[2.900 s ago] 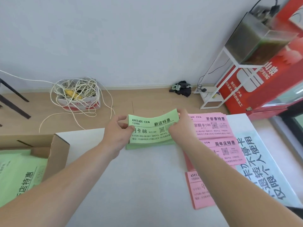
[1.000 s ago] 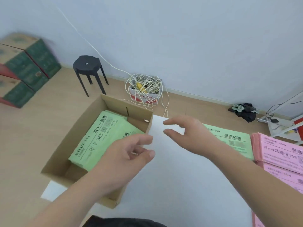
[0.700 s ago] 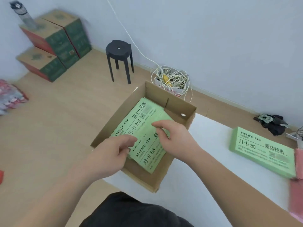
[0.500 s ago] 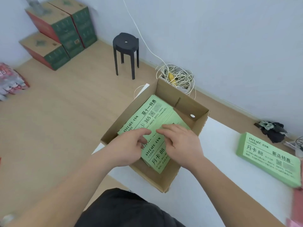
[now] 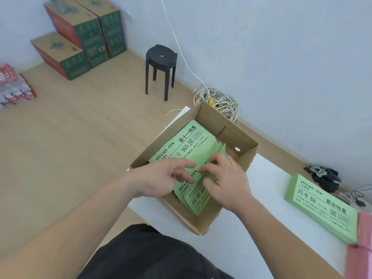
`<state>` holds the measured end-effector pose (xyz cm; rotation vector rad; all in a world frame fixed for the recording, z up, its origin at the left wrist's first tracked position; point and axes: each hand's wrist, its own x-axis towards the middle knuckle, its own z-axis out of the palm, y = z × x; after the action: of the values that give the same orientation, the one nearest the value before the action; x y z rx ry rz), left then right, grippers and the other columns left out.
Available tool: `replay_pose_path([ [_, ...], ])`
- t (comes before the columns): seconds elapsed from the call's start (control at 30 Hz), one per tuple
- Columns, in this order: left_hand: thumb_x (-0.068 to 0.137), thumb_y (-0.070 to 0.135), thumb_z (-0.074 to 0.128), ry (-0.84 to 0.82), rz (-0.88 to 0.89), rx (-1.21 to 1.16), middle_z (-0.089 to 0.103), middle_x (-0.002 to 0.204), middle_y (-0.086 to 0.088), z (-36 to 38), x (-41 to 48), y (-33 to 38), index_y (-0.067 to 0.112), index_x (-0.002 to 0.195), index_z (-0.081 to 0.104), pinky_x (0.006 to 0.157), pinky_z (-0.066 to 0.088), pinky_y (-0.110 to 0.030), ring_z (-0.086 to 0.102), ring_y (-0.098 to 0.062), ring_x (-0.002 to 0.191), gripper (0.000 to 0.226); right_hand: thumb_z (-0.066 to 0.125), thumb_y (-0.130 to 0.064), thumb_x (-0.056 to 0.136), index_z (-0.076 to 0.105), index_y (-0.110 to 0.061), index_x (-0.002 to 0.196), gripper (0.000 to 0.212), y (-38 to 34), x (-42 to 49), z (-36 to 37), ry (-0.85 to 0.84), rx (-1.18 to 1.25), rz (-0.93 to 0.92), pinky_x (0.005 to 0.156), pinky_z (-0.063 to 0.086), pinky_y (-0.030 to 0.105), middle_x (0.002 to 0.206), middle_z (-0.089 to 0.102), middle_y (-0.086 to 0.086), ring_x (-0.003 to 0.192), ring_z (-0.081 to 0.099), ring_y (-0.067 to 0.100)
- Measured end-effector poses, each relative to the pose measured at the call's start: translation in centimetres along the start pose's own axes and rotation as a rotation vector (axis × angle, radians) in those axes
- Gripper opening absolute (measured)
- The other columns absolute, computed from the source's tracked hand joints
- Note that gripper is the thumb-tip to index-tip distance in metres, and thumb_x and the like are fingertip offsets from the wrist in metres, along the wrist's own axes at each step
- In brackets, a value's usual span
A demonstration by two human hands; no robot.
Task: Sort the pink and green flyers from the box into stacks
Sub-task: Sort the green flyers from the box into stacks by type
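Note:
An open cardboard box [image 5: 246, 158] stands on the left end of the white table [image 5: 259, 234]. Loose green flyers [image 5: 181, 147] fill it. Both my hands are inside the box. My left hand [image 5: 161, 179] rests its spread fingers on the flyers. My right hand [image 5: 226, 179] curls its fingers into a bunch of them, and their far edges fan upward. A neat stack of green flyers [image 5: 320, 207] lies on the table to the right. Just past it, pink flyers [image 5: 364, 228] show at the frame's right edge.
On the wooden floor stand a black stool [image 5: 161, 71], a tangle of white cable [image 5: 219, 102] behind the box, stacked cartons [image 5: 84, 35] at the far left and a dark cloth [image 5: 324, 178] by the wall. My dark-clothed lap [image 5: 153, 256] is below.
After laying a green flyer on the table's stack, both hands moved left into the box. In the last half second the right fingers dug into the flyers and raised their edges.

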<state>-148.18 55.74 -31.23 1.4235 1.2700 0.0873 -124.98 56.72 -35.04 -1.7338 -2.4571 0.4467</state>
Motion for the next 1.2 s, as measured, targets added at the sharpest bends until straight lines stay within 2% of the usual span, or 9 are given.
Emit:
replay_pose_path([
  [0.1, 0.098, -0.002, 0.033, 0.201, -0.048, 0.018, 0.063, 0.133, 0.016, 0.7, -0.1, -0.5, 0.035, 0.148, 0.044, 0.107, 0.047, -0.028, 0.054, -0.003, 0.127, 0.064, 0.047, -0.037, 0.079, 0.072, -0.028, 0.079, 0.027, 0.0, -0.3, 0.6, 0.163, 0.134, 0.069, 0.079, 0.041, 0.029, 0.103, 0.052, -0.014, 0.106, 0.045, 0.011],
  [0.27, 0.093, 0.002, 0.034, 0.109, -0.079, 0.091, 0.061, 0.128, 0.014, 0.9, 0.5, -0.3, 0.038, 0.148, 0.043, 0.099, 0.054, -0.035, 0.059, -0.011, 0.121, 0.067, 0.045, -0.024, 0.08, 0.062, -0.016, 0.066, 0.023, 1.0, -0.6, 1.0, 0.285, 0.23, -0.045, 0.085, 0.046, 0.031, 0.1, 0.064, -0.009, 0.115, 0.054, 0.017],
  [0.5, 0.089, -0.008, 0.03, -0.068, -0.046, 0.079, 0.063, 0.127, 0.031, 0.3, 0.3, 0.5, 0.047, 0.157, 0.024, 0.095, 0.043, -0.013, 0.048, 0.005, 0.13, 0.088, 0.043, -0.029, 0.086, 0.077, -0.033, 0.11, 0.042, 1.2, -0.1, 0.7, 0.16, 0.126, -0.108, 0.114, 0.037, 0.05, 0.129, 0.066, -0.013, 0.129, 0.051, 0.015],
  [0.6, 0.095, -0.007, 0.03, -0.123, 0.003, 0.077, 0.059, 0.132, 0.037, 0.1, -0.3, 0.6, 0.054, 0.155, 0.022, 0.094, 0.042, -0.009, 0.041, 0.017, 0.128, 0.085, 0.038, -0.035, 0.085, 0.078, -0.039, 0.102, 0.043, 0.9, 0.0, 0.7, 0.082, 0.103, -0.088, 0.121, 0.028, 0.05, 0.134, 0.063, -0.016, 0.142, 0.043, 0.017],
  [0.67, 0.097, -0.007, 0.031, 0.034, 0.005, 0.0, 0.063, 0.13, 0.03, 0.4, -0.2, 0.2, 0.048, 0.151, 0.033, 0.08, 0.046, -0.007, 0.05, 0.022, 0.111, 0.077, 0.045, -0.032, 0.086, 0.077, -0.029, 0.082, 0.033, 0.9, -0.1, 0.8, 0.179, 0.161, -0.081, 0.112, 0.039, 0.049, 0.107, 0.07, -0.015, 0.131, 0.052, 0.022],
  [0.77, 0.096, -0.005, 0.032, 0.307, -0.054, -0.048, 0.063, 0.133, 0.014, 0.9, 0.0, -0.5, 0.037, 0.148, 0.044, 0.094, 0.051, -0.021, 0.058, 0.003, 0.118, 0.068, 0.051, -0.027, 0.089, 0.071, -0.019, 0.07, 0.028, 0.9, -0.3, 1.0, 0.327, 0.207, -0.066, 0.094, 0.047, 0.04, 0.081, 0.06, -0.012, 0.11, 0.053, 0.021],
  [0.93, 0.094, -0.001, 0.038, 0.181, -0.096, -0.04, 0.06, 0.13, 0.011, 1.0, 0.9, -0.2, 0.033, 0.145, 0.049, 0.092, 0.056, -0.032, 0.061, -0.012, 0.119, 0.062, 0.049, -0.029, 0.088, 0.077, -0.024, 0.095, 0.029, 0.8, -0.4, 1.0, 0.312, 0.22, -0.062, 0.092, 0.047, 0.037, 0.084, 0.057, -0.012, 0.101, 0.051, 0.018],
  [1.07, 0.092, -0.002, 0.04, 0.096, -0.106, -0.072, 0.057, 0.131, 0.01, 0.7, 1.3, 0.4, 0.035, 0.151, 0.04, 0.071, 0.049, -0.023, 0.062, -0.013, 0.116, 0.069, 0.047, -0.03, 0.089, 0.08, -0.028, 0.099, 0.034, 0.8, -0.2, 1.0, 0.28, 0.17, -0.065, 0.095, 0.047, 0.042, 0.087, 0.055, -0.011, 0.102, 0.05, 0.019],
  [1.2, 0.088, -0.007, 0.03, 0.051, -0.039, -0.038, 0.063, 0.123, 0.023, 0.5, 1.0, 0.4, 0.041, 0.152, 0.037, 0.075, 0.051, -0.018, 0.062, -0.003, 0.105, 0.08, 0.046, -0.031, 0.086, 0.078, -0.036, 0.111, 0.041, 0.9, -0.2, 0.8, 0.205, 0.076, -0.094, 0.113, 0.036, 0.052, 0.104, 0.058, -0.01, 0.116, 0.051, 0.02],
])
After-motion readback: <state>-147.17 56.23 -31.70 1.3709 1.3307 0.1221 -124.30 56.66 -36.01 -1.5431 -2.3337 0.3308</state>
